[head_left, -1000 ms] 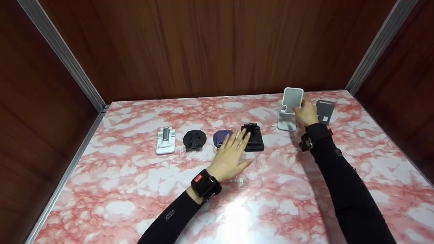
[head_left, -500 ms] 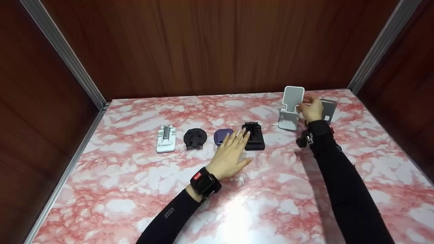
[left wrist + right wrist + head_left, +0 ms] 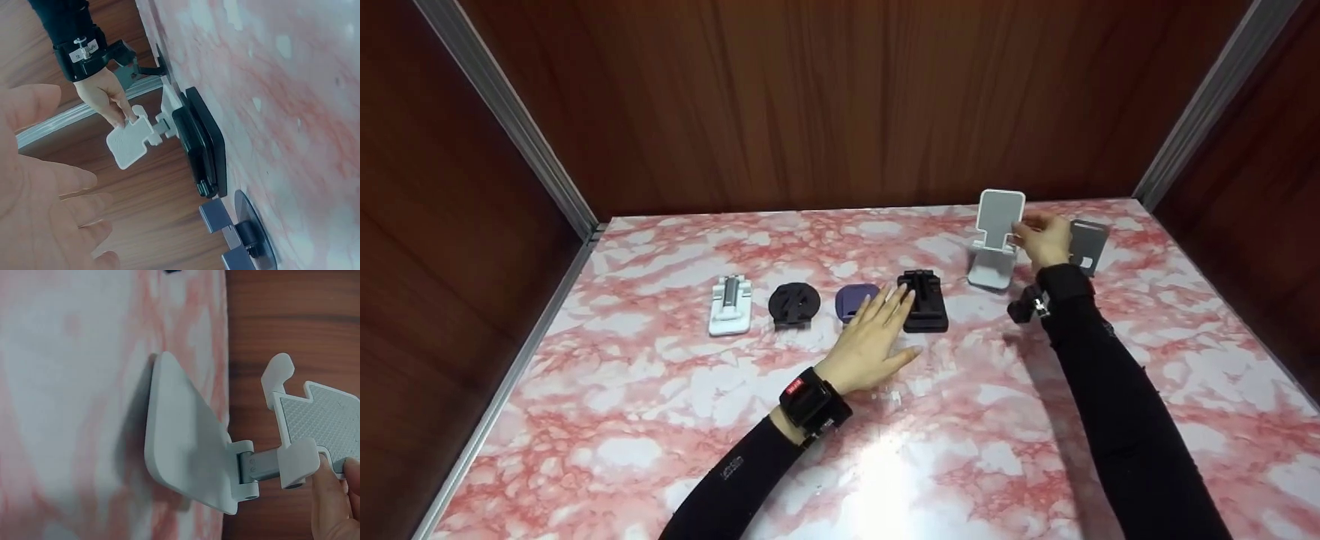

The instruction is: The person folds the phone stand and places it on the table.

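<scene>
My right hand (image 3: pixel 1045 238) pinches the right edge of the upper plate of a white phone stand (image 3: pixel 1001 214) with a grey ribbed pad. The stand is unfolded, its plate raised on a short hinged arm. In the right wrist view, thumb and finger meet at the plate's edge, and the white base (image 3: pixel 185 439) casts a shadow on the tabletop. My left hand (image 3: pixel 866 349) is spread palm down, its fingertips overlapping a purple round-based phone stand (image 3: pixel 853 300) and a folded black phone stand (image 3: pixel 927 309) in the head view. The left wrist view shows its fingers apart, holding nothing.
A dark grey phone stand (image 3: pixel 1089 244) stands right of my right hand, partly hidden. Leftward are a round black phone stand (image 3: pixel 794 304) and a folded white one (image 3: pixel 730 307). Wood-grain panels (image 3: pixel 840 105) enclose the red-and-white marbled table (image 3: pixel 622 435).
My right hand moves from lower on the white stand to its upper plate's edge, and the stand shifts slightly left. My left hand stays in place.
</scene>
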Action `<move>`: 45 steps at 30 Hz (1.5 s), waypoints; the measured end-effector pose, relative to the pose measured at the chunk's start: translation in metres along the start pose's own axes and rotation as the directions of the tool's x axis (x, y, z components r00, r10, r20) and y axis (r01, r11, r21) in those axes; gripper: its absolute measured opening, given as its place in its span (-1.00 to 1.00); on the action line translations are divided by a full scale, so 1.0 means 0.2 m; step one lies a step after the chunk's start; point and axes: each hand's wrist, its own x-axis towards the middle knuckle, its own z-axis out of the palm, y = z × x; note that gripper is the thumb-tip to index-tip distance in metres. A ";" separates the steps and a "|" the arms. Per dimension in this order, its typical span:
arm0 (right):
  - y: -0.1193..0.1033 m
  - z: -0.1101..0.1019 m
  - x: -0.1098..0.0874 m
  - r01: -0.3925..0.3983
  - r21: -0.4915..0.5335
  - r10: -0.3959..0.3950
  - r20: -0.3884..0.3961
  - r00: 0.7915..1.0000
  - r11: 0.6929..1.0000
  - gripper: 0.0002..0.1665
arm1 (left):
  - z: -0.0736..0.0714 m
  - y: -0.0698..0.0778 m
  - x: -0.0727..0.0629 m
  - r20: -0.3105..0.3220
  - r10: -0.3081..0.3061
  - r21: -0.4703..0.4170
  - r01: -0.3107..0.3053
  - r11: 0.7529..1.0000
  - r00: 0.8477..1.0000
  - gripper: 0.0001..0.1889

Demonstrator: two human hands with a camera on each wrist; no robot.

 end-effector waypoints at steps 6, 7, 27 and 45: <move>-0.04 0.03 -0.02 0.009 0.161 -0.019 0.058 0.998 0.987 -0.84 | -0.02 -0.02 0.00 0.012 0.010 -0.150 -0.008 0.989 1.000 -0.21; -0.05 0.03 -0.03 0.010 0.181 -0.024 0.074 0.997 0.983 -0.85 | -0.02 -0.02 0.00 0.014 0.009 -0.175 -0.006 0.984 1.000 -0.22; -0.13 0.20 -0.29 0.100 0.256 -0.181 0.314 0.932 0.961 -0.85 | -0.02 -0.10 0.03 -0.012 -0.075 -0.741 0.041 0.670 0.997 -0.34; -0.13 0.35 -0.51 0.051 0.325 -0.191 0.415 0.890 0.944 -0.80 | 0.05 -0.14 0.08 0.115 -0.244 -0.993 0.107 -0.047 0.963 -0.45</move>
